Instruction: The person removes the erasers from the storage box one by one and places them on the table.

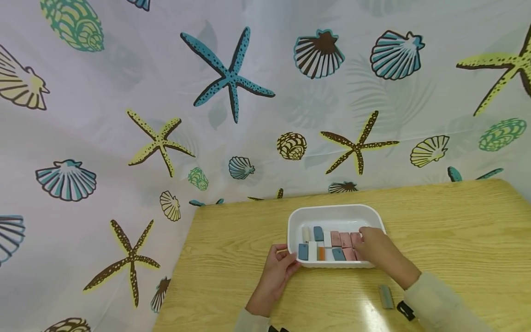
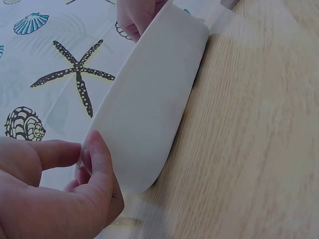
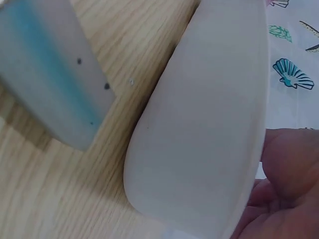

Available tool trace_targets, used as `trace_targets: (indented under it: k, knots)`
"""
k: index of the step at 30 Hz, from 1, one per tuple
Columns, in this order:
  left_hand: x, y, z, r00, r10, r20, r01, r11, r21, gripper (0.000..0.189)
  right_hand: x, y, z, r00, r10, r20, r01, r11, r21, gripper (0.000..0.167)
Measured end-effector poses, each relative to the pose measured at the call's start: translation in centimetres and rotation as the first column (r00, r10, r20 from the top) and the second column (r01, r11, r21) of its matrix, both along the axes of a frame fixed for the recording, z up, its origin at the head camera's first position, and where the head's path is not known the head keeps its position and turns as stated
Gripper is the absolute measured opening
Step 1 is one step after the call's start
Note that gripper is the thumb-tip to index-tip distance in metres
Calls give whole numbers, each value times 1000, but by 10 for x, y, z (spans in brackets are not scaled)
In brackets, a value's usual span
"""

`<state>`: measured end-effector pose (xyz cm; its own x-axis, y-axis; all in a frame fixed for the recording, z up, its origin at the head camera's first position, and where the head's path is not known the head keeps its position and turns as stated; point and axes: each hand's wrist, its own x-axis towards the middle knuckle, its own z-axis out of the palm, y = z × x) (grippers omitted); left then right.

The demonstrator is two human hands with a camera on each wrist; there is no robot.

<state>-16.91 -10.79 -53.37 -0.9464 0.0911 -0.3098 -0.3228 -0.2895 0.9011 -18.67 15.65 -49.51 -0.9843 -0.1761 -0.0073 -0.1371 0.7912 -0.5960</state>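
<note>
A white tray (image 1: 332,211) stands on the table, with several small blocks that look like erasers in its front half. My left hand (image 1: 277,267) grips its left rim; in the left wrist view the thumb and fingers (image 2: 99,162) pinch the edge. Over the tray's right end reaches my right hand (image 1: 373,246), its fingers bent down at the pink erasers (image 1: 345,240). The right fingertips are hidden, so a hold on an eraser cannot be made out. Further left in the tray lie blue erasers (image 1: 318,233), white ones (image 1: 313,251) and an orange-and-white one (image 1: 321,253).
A grey eraser with a teal stripe (image 3: 55,74) lies on the wooden table (image 1: 232,240) in front of the tray, near the right forearm. A small black piece (image 1: 405,310) shows beside the right sleeve. Behind the table hangs a sheet (image 1: 265,115) printed with shells and starfish.
</note>
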Motion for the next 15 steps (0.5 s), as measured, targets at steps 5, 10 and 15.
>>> trace_targets:
  k: [5, 10, 15]
  knots:
    - [1, 0, 1, 1000, 0, 0, 0, 1000, 2, 42, -9, -3, -5, 997, -34, 71, 30, 998, 51, 15]
    - [1, 1, 2, 1000, 4, 0, -4, 1000, 11, 41, -14, -4, -9, 996, -47, 80, 39, 994, 106, 16]
    - [1, -1, 1, 1000, 1, -7, -1, 1000, 0, 41, -18, -7, -11, 993, -71, 96, 61, 992, 111, 19]
